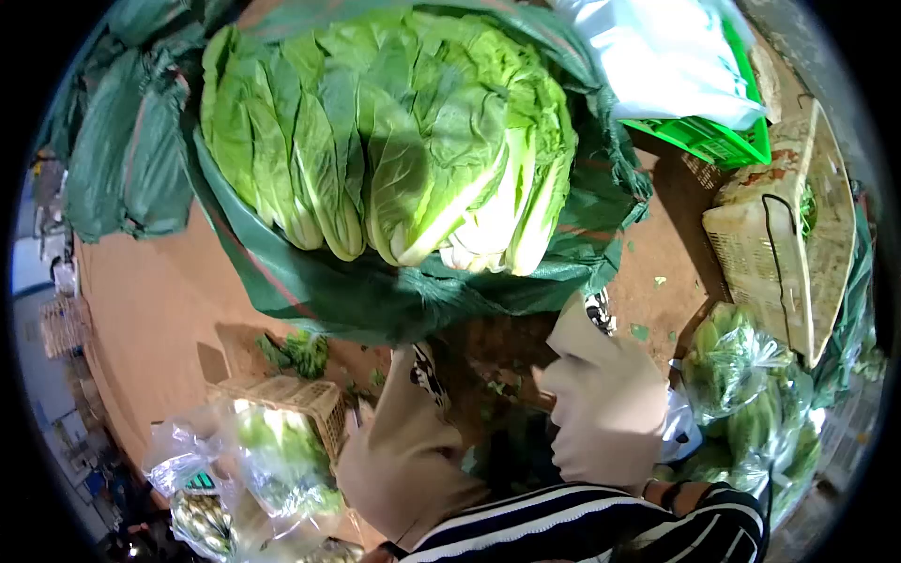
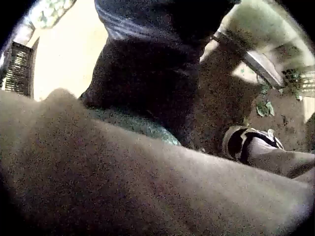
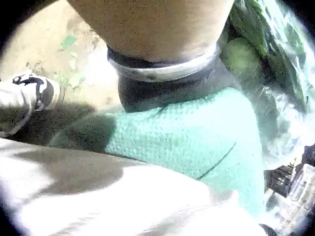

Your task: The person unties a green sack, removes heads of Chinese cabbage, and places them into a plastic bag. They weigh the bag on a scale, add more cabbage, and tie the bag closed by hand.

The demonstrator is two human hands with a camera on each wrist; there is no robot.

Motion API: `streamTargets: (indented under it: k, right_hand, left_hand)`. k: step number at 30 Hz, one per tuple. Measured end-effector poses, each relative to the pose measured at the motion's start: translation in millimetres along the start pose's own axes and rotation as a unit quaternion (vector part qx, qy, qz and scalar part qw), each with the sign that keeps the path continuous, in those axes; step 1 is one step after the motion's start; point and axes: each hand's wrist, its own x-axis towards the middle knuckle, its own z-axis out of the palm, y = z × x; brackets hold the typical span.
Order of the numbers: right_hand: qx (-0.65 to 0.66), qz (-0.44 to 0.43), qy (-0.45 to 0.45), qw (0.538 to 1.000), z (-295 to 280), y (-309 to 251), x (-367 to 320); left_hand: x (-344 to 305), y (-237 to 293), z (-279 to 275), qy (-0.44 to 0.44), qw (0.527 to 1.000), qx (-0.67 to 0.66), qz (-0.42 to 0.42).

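Observation:
My right forearm point(image 1: 690, 495), with a dark band at the wrist, reaches beside my right knee; only a sliver of the right hand point(image 1: 650, 489) shows, its fingers hidden behind the trouser leg. In the right wrist view, bare arm point(image 3: 157, 29) and a dark, white-edged sleeve point(image 3: 162, 73) lie behind green textured cloth point(image 3: 187, 137). My left hand is out of sight; the left wrist view holds dark cloth point(image 2: 147, 64) above a beige trouser leg point(image 2: 128, 182). In front of my feet, a large green woven sack point(image 1: 375, 305) bears several leafy green vegetables with pale stalks point(image 1: 375, 150).
Bottom left stand a crate point(image 1: 328, 413) and plastic-bagged vegetables point(image 1: 282, 455). To the right are a tipped cream basket point(image 1: 751, 253), more bagged greens point(image 1: 723, 366) and a green crate point(image 1: 699, 141) with white plastic. Filled green sacks point(image 1: 141, 150) lie far left.

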Motion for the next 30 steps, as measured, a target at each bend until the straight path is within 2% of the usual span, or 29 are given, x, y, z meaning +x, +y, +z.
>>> streamTargets:
  k: [3, 7, 12, 16, 19, 21, 22, 23, 24, 25, 26, 27, 28, 29, 30]
  right_hand:
    - [-0.001, 0.012, -0.024, 1.0, -13.6, -17.6, 1.1]
    - [-0.046, -0.008, -0.043, 0.998, -46.5, -29.6, -2.4]
    - [-0.152, -0.065, -0.033, 0.986, -85.1, -23.8, 19.6]
    - [-0.208, -0.117, -0.022, 0.971, -78.7, -19.4, 50.6]
    - [-0.228, -0.153, -0.019, 0.961, -67.9, -27.4, 69.6]
    - [-0.251, -0.17, -0.015, 0.953, -70.4, -27.3, 72.8]
    - [-0.262, -0.175, -0.009, 0.949, -74.5, -28.0, 74.4]
    - [-0.278, -0.181, 0.0, 0.943, -82.9, -29.2, 76.2]
    - [-0.299, -0.186, 0.017, 0.936, -96.0, -28.5, 78.2]
    - [-0.32, -0.188, 0.035, 0.928, -111.8, -31.9, 79.4]
    - [-0.341, -0.194, 0.066, 0.917, -130.3, -33.6, 81.0]
    - [-0.337, -0.254, 0.13, 0.897, -154.1, -21.9, 91.9]
    - [-0.387, -0.221, 0.174, 0.878, -177.5, -33.3, 95.3]
    - [-0.332, -0.246, 0.26, 0.873, -181.8, -90.0, 63.5]
    - [-0.271, -0.327, 0.352, 0.834, -193.2, -108.7, 67.5]
  left_hand:
    - [-25.7, 12.2, -11.7, -0.004, 1.0, 0.004, -0.025]
    - [-56.4, 3.5, -11.5, -0.041, 0.999, 0.019, 0.008]
    - [15.4, -29.6, 27.6, -0.093, 0.982, 0.096, 0.132]
    - [62.6, -56.6, 49.2, -0.111, 0.96, 0.161, 0.201]
    - [66.8, -72.8, 36.9, -0.113, 0.941, 0.213, 0.236]
    - [61.0, -71.7, -0.3, -0.049, 0.935, 0.238, 0.258]
    - [52.5, -62.2, -23.1, 0.008, 0.934, 0.216, 0.283]
    - [34.4, -47.0, -42.2, 0.077, 0.922, 0.142, 0.353]
    - [-3.0, -8.1, -42.8, 0.097, 0.88, 0.126, 0.448]
    - [-36.2, 38.9, -49.9, 0.11, 0.857, 0.196, 0.464]
    - [-59.0, 75.1, -47.0, 0.082, 0.88, 0.099, 0.456]
    - [-66.1, 100.5, -50.4, 0.123, 0.81, 0.198, 0.538]
    - [-77.6, 133.9, -37.7, 0.097, 0.814, 0.154, 0.552]
    - [-73.1, 163.7, -33.5, 0.124, 0.736, 0.28, 0.603]
    - [-52.6, 189.8, -35.1, 0.126, 0.672, 0.362, 0.633]
